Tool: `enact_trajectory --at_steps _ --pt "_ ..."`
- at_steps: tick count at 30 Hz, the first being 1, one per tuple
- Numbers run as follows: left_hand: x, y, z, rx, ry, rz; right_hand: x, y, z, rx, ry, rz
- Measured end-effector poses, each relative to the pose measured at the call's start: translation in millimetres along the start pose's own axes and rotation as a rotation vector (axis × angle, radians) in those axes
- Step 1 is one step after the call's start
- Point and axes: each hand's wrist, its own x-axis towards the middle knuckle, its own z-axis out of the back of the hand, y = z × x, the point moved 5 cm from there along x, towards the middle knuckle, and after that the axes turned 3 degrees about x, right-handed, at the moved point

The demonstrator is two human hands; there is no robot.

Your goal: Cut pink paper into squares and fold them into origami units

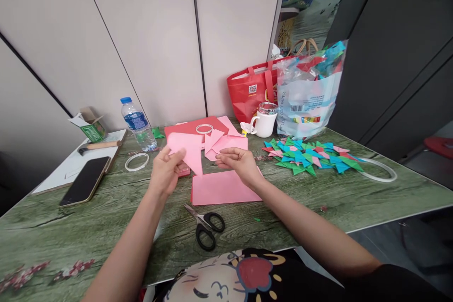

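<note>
My left hand (166, 170) pinches a piece of pink paper (187, 149) between thumb and fingers, raised above the table. My right hand (239, 163) is just to the right of it, fingers stretched leftward and slightly apart, with nothing visible in them. Its fingertips are in front of folded pink paper (226, 144); whether they touch it I cannot tell. Below the hands lies a stack of pink paper rectangles (224, 188). Black-handled scissors (205, 226) rest nearer to me, blades slightly apart. Another small pink stack (184, 171) is partly hidden behind my left hand.
Red paper (177, 128) bears a tape roll (204, 128). At left are a phone (87, 179), hammer (101, 146), water bottle (138, 125) and white ring (137, 162). At right are folded paper triangles (307, 155), a white mug (266, 122), a red bag (247, 92) and a plastic bag (307, 104).
</note>
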Motion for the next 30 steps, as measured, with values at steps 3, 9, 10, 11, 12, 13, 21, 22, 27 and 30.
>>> enact_trajectory --at_steps 3,9,10,11,12,13,21,22,27,30 --pt "-10 9 -15.4 0.081 0.283 0.177 4 -6 2 0.08 -0.048 -0.054" --pt "-14 18 -16.3 0.282 0.46 0.287 10 9 17 0.187 -0.226 0.096" --pt "-12 17 -13.9 0.341 0.465 0.272 9 12 19 0.151 -0.236 0.117" --pt "-10 17 -11.0 0.409 0.464 0.248 8 16 20 0.097 -0.243 0.129" --pt "-8 15 -7.8 0.478 0.457 0.218 7 18 20 0.025 -0.251 0.137" --pt "-6 13 -4.5 0.539 0.445 0.188 5 20 20 -0.061 -0.253 0.142" --pt "11 -1 28.7 0.179 0.03 0.247 -2 17 10 -0.401 -0.12 0.313" --pt "14 -1 30.6 0.056 -0.027 0.239 -2 18 11 -0.344 -0.14 0.344" --pt "13 9 10.8 -0.24 0.051 0.201 3 14 19 -0.17 -0.224 0.375" --pt "0 11 -17.8 -0.38 0.328 0.126 5 6 20 -0.156 -0.237 0.301"
